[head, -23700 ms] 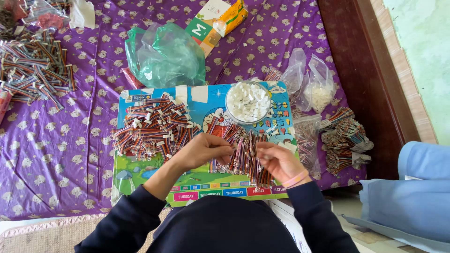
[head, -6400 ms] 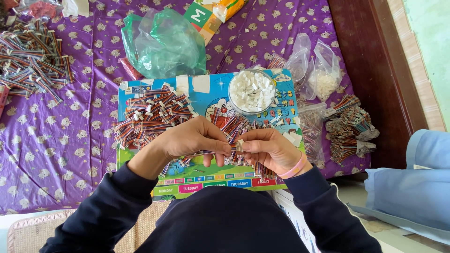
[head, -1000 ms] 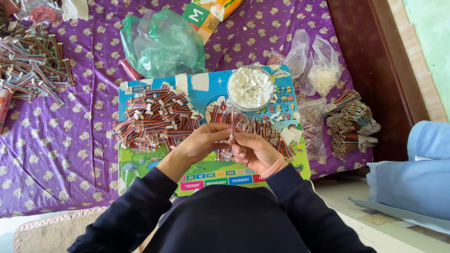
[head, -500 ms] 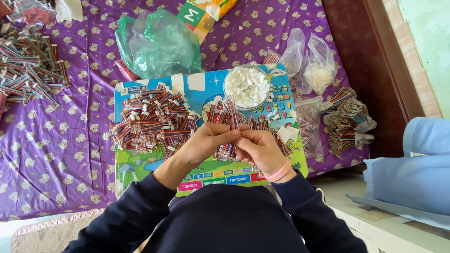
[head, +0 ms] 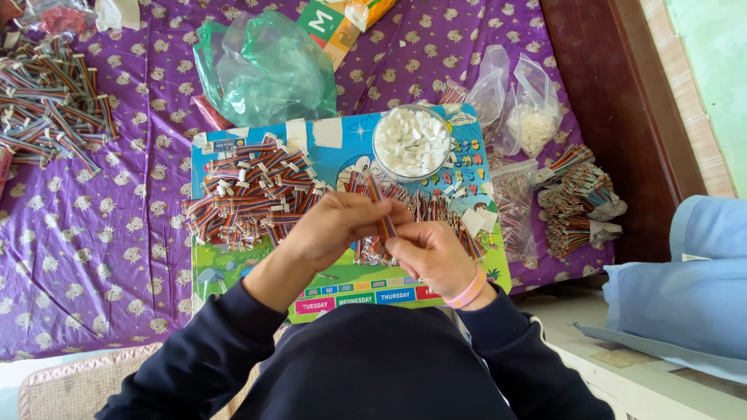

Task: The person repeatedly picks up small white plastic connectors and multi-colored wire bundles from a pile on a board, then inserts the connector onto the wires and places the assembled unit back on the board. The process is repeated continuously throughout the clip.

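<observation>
My left hand (head: 331, 229) and my right hand (head: 432, 253) meet over a colourful picture board (head: 342, 159) and both pinch one short multicoloured ribbon cable (head: 381, 206), which stands up between the fingers. Under the hands lies a loose row of more such cables (head: 436, 210). A big heap of cables with white plugs (head: 249, 194) sits on the board's left half. A clear round bowl of small white connectors (head: 411, 144) stands at the board's far edge, just beyond my hands.
A green plastic bag (head: 268, 66) and a cardboard box (head: 342, 23) lie further back on the purple cloth (head: 101, 225). Another cable pile (head: 50, 109) is at far left. Clear bags (head: 517, 109) and bundled cables (head: 580, 198) sit right, by a dark wooden edge (head: 615, 101).
Over the last second both hands stay together above the board, with the held cable now raised a little more upright. The view has shifted slightly.
</observation>
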